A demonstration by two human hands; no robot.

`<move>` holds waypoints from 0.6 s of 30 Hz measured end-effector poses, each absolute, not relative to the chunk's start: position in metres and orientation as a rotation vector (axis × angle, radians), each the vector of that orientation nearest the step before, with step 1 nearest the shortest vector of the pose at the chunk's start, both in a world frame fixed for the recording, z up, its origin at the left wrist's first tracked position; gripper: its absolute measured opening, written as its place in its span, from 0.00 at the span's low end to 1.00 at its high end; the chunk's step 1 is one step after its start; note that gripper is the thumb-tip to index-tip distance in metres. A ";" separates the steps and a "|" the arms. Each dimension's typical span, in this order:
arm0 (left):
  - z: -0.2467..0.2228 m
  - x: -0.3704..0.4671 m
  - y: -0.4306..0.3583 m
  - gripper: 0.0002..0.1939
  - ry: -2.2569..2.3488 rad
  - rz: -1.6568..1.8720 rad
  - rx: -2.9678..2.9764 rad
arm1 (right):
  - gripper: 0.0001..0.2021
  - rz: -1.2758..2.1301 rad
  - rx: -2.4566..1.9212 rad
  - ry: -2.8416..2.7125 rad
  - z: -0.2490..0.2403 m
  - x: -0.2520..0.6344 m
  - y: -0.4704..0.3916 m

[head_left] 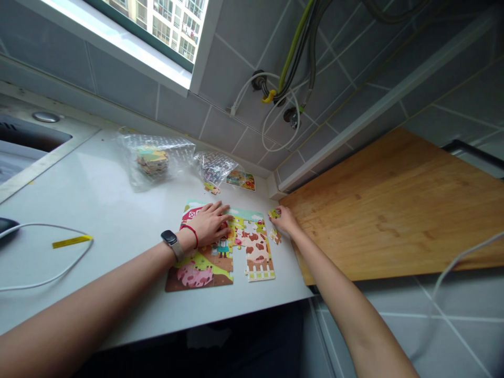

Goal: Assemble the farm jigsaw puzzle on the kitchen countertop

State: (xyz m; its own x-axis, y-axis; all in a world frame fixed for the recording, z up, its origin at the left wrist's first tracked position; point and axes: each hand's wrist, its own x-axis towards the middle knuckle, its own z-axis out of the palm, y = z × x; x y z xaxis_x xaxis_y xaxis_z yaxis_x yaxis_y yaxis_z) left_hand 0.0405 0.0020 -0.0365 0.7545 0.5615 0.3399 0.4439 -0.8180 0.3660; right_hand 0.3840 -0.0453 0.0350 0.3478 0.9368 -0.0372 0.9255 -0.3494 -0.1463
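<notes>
A farm jigsaw puzzle (195, 275) lies on the white counter, with a pig at lower left and a cow at right; gaps show beside the cow. My left hand (210, 223) rests flat on its upper left part, fingers spread, nothing held. To the right of the puzzle, my right hand (285, 219) pinches a green and yellow puzzle piece (274, 213) near the wooden board's edge. Just below that hand lies a loose piece (275, 236) on the counter. Another loose piece (211, 188) lies above the puzzle.
A clear plastic bag (153, 160) with stacked pieces and a crumpled bag (216, 165) lie at the back. A small picture card (246, 180) is beside them. A wooden board (394, 210) stands at right; a white cable (43, 286) crosses the counter's left.
</notes>
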 end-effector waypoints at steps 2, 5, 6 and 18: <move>-0.036 0.040 0.002 0.21 0.788 0.649 2.692 | 0.20 0.204 -2.357 -1.835 0.036 0.376 -0.053; -0.035 0.040 0.002 0.21 0.797 0.645 2.702 | 0.20 0.320 -2.130 -2.005 0.038 0.357 -0.066; -0.035 0.040 0.002 0.21 0.798 0.639 2.706 | 0.21 0.365 -2.057 -2.058 0.038 0.349 -0.071; -0.031 0.040 0.001 0.20 0.796 0.630 2.695 | 0.18 0.468 -1.773 -2.336 0.040 0.314 -0.085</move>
